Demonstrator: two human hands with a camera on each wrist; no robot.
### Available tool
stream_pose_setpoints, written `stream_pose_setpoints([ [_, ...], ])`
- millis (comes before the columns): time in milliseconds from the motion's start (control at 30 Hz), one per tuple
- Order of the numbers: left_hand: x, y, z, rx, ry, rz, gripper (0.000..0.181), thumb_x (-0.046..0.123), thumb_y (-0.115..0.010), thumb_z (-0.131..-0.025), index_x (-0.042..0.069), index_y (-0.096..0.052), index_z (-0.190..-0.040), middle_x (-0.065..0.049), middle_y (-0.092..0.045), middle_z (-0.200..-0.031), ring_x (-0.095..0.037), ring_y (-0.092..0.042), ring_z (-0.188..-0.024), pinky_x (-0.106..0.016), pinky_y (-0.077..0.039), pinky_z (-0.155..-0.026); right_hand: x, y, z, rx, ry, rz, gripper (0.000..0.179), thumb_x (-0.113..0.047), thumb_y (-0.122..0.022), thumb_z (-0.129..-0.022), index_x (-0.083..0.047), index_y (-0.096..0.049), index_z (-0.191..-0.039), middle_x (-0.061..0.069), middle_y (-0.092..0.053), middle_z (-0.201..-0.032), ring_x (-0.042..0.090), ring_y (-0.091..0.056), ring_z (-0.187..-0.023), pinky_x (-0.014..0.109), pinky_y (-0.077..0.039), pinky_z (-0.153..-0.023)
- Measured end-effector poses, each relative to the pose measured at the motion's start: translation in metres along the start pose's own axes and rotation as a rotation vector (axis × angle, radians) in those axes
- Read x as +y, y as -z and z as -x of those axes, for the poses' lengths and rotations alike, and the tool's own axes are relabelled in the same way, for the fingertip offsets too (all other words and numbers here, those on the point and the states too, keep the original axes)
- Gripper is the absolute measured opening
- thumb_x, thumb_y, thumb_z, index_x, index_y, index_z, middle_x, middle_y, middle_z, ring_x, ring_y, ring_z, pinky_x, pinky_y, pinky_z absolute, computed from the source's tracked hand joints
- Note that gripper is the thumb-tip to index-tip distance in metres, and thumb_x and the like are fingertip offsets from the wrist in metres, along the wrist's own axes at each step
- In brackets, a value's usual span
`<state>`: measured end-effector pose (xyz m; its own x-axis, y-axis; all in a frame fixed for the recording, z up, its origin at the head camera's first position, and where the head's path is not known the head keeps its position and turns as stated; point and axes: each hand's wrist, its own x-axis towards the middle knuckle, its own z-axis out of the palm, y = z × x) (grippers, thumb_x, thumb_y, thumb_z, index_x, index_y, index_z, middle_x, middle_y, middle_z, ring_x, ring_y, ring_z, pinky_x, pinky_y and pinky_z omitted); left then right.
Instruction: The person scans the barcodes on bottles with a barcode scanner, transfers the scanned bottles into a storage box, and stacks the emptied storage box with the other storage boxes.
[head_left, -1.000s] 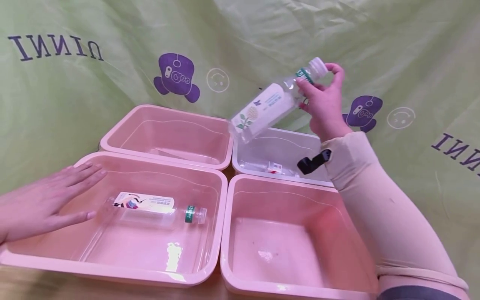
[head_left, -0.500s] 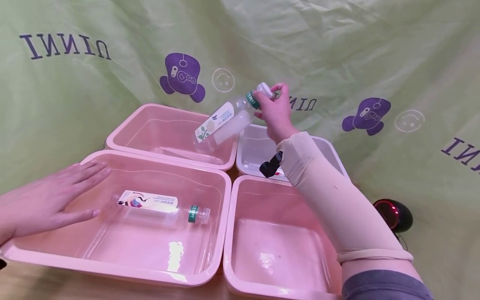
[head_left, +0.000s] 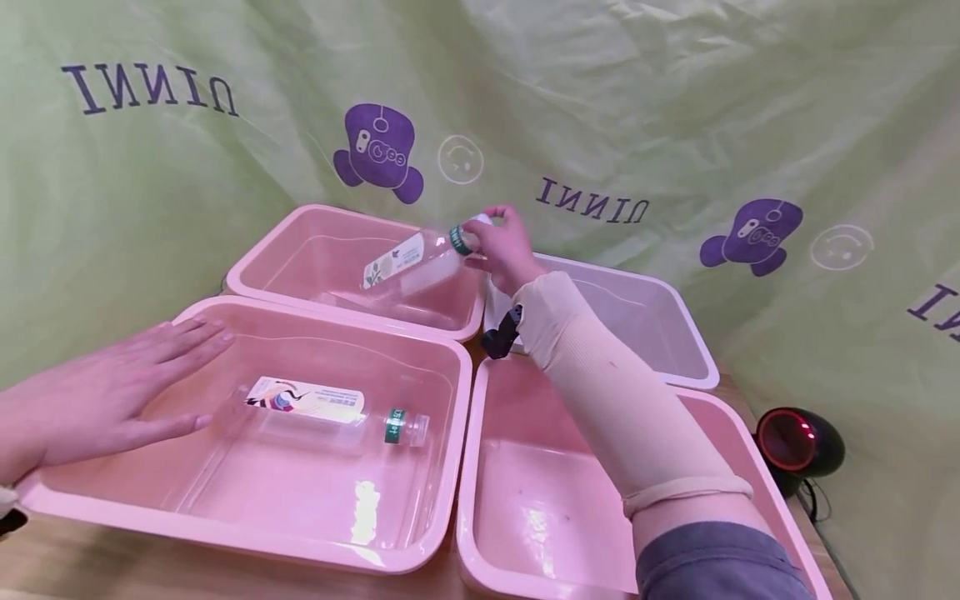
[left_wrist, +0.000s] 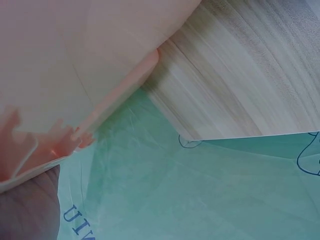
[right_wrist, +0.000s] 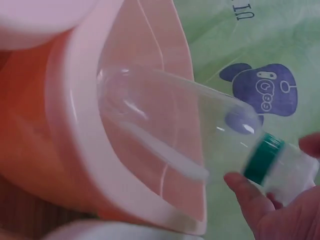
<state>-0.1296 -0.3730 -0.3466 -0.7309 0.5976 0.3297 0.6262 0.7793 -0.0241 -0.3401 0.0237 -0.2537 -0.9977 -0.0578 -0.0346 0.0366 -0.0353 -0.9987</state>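
My right hand (head_left: 504, 248) grips a clear plastic bottle (head_left: 423, 260) by its neck, near the white cap and green band. The bottle tilts, its base lower and to the left, inside the opening of the back left pink basin (head_left: 258, 268). In the right wrist view the bottle (right_wrist: 175, 100) reaches over the basin's rim, with the thumb and fingers around its neck. My left hand (head_left: 112, 396), fingers straight, lies over the left rim of the front left pink basin (head_left: 262, 529). Inside that basin a second clear bottle (head_left: 307, 404) lies on its side.
At the front right stands another pink basin (head_left: 540, 517), partly under my right forearm. A whitish basin (head_left: 630, 308) is behind it. A black device with a red light (head_left: 798, 442) sits at the right table edge. A green printed cloth (head_left: 600, 100) hangs behind.
My right hand has carried the bottle left and down, from above the whitish basin to the back left pink basin. The left hand keeps its place on the rim. The view has shifted slightly.
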Motion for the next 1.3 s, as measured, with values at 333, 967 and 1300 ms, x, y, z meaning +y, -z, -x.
stream_pose_setpoints([
  [333, -0.003, 0.0, -0.005, 0.008, -0.055, -0.01, 0.098, 0.047, -0.08, -0.086, 0.017, -0.03, -0.164, -0.006, -0.024, -0.169, -0.002, 0.0, -0.154, -0.015, 0.0, -0.119, 0.008, 0.005, 0.003, -0.087, -0.053, 0.511, 0.019, -0.009, -0.067, -0.098, -0.005, -0.05, -0.105, 0.006, -0.053, -0.094, 0.017, -0.055, -0.071, 0.029, -0.054, -0.07],
  [967, 0.0, -0.002, 0.001, -0.028, 0.005, 0.008, 0.097, 0.047, -0.081, -0.085, 0.015, -0.033, -0.163, -0.013, -0.033, -0.165, 0.001, 0.001, -0.153, -0.013, 0.002, -0.118, 0.0, -0.068, 0.062, -0.723, 0.147, 0.805, 0.019, -0.008, -0.065, -0.1, 0.0, -0.066, -0.117, 0.007, -0.066, -0.105, 0.017, -0.058, -0.088, 0.023, -0.05, -0.076],
  [1300, -0.003, -0.003, 0.0, -0.024, -0.029, 0.002, 0.098, 0.048, -0.08, -0.086, 0.015, -0.031, -0.164, -0.011, -0.03, -0.167, 0.0, 0.001, -0.153, -0.015, 0.002, -0.119, 0.035, -0.115, 0.091, -0.927, 0.199, 1.076, 0.041, -0.023, -0.073, -0.096, -0.004, -0.065, -0.132, -0.001, -0.068, -0.113, 0.007, -0.061, -0.101, 0.013, -0.047, -0.083],
])
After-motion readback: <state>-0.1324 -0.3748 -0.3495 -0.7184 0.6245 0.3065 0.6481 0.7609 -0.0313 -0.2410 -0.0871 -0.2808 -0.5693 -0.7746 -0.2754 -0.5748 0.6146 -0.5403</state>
